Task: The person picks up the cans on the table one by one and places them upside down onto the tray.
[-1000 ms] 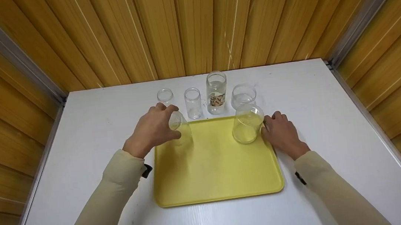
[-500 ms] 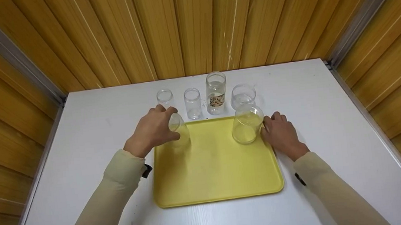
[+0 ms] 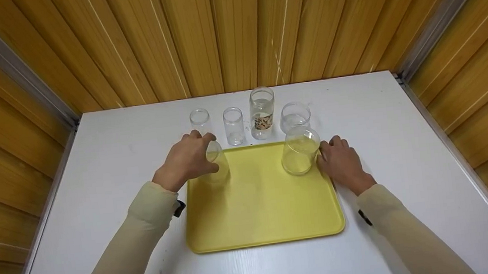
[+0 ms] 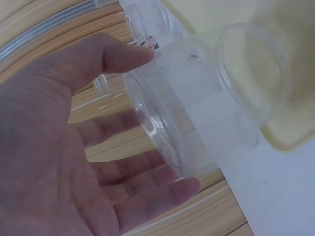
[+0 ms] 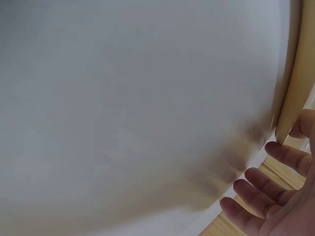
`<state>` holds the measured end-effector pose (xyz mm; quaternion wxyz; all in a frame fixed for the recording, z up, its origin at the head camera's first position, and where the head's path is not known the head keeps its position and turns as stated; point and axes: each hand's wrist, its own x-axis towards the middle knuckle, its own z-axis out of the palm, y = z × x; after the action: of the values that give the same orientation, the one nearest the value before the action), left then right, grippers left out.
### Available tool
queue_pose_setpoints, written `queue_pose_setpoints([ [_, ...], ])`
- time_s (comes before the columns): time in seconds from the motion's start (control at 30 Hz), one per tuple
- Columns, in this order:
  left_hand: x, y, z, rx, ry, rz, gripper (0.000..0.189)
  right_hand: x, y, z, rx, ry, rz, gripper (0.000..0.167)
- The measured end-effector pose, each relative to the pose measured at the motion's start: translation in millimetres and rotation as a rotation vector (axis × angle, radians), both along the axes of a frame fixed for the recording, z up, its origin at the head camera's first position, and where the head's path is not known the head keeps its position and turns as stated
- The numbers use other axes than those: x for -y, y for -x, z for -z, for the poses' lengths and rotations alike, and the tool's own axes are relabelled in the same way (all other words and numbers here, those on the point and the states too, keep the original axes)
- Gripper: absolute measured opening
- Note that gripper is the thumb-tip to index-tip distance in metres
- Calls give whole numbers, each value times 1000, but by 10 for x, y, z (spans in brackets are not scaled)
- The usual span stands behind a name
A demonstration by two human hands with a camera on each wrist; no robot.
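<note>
My left hand point(image 3: 184, 160) holds a clear plastic jar point(image 3: 221, 171) over the back left corner of the yellow tray point(image 3: 263, 207). In the left wrist view the thumb lies along the jar's point(image 4: 202, 98) side and the other fingers curl near its closer end. A second clear jar point(image 3: 299, 160) stands upright at the tray's back right. Beside it, my right hand point(image 3: 343, 163) is at the tray's right edge. The right wrist view has the tray's rim point(image 5: 300, 69) between thumb and index fingertip, the remaining fingers spread loosely.
Behind the tray, in a row on the white table point(image 3: 122, 140), are two slim clear jars point(image 3: 234, 129) point(image 3: 200, 120), a tall jar point(image 3: 262, 112) with a patterned label, and a wide short jar point(image 3: 295, 115). Wood-look panels point(image 3: 232, 29) close off the back and sides.
The jar in my left hand has shifted slightly left, and that hand is a touch lower in view. My right hand and the other jars have stayed in place.
</note>
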<state>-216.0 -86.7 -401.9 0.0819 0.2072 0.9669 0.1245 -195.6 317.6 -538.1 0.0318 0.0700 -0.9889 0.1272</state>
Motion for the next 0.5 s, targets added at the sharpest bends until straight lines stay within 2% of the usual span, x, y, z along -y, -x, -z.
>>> queue_pose_setpoints([
  [0.2,9,1,19,-11,21,27,69,8,1,-13,6,-9,4,36],
  [0.5,2,-1,50,7,36,16,69,-1,7,4,0,-35,-7,34],
])
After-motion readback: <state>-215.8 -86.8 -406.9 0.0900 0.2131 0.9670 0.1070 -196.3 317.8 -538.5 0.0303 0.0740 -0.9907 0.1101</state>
